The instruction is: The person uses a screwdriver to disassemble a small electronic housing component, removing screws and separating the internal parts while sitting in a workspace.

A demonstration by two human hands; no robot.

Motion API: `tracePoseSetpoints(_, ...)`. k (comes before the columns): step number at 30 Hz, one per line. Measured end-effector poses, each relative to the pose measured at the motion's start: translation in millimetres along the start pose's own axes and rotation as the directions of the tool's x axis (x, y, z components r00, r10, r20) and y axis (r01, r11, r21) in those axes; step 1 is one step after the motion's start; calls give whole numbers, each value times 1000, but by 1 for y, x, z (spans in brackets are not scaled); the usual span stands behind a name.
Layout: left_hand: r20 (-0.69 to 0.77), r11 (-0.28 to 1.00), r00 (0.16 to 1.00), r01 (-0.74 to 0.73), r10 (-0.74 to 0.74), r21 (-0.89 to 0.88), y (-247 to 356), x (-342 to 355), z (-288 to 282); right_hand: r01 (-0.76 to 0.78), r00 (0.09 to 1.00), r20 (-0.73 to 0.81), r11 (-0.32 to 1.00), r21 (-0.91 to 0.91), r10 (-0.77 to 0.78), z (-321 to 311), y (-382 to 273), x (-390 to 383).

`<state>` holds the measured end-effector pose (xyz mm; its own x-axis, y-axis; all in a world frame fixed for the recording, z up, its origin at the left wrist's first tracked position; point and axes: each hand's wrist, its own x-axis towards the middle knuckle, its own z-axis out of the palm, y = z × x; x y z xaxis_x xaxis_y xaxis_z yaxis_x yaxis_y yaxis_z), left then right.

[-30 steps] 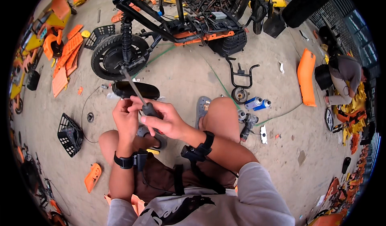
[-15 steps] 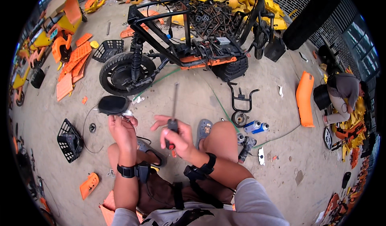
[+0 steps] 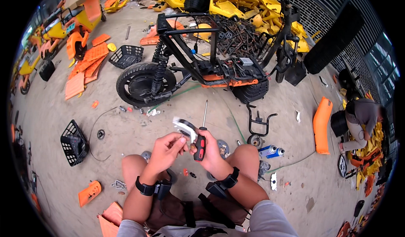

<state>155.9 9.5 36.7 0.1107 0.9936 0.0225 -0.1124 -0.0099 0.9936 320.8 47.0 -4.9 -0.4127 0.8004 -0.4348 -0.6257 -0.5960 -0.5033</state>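
Note:
My right hand is closed around a screwdriver with a black and red handle, its metal shank pointing up and away. Between my hands is a rounded black-and-white part, tilted and slightly blurred. My left hand is closed, its thumb and fingers pinched at the lower edge of that part. Right-hand fingers also seem to meet the part's right end; the exact contact is hidden. Beyond my hands stands a stripped scooter frame, black with an orange lower panel.
A black basket lies left, near a small gear. To the right are a black tube bracket, blue spray cans and an orange panel. Another person bends at far right. Yellow panels pile up behind.
The rounded part has moved right and turned from its black face to its white edge. My hands have come together, and the right fingers have closed in. The view has shifted.

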Motion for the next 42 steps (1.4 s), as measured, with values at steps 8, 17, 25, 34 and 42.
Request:
tracePoseSetpoints(8,-105,965,975,-175,198,194,-9,-13,-21,-75,997,11,997,36,74,11,14,8)
tracePoseSetpoints(17,-346,957,906,-168,244,235,-12,-10,-40,272,960,2,937,-217,-278,30,17,-11)
tracePoseSetpoints(25,-321,955,902,-253,290,153,-42,13,-34,701,710,505,555,-448,-490,20,20,-39)
tracePoseSetpoints(34,-426,958,860,-229,282,172,-14,6,-24,738,652,361,449,-503,-667,27,24,-38)
tracePoseSetpoints(42,-208,971,951,-239,228,-25,-3,-1,-16,212,970,-58,943,-255,-234,30,6,-12)
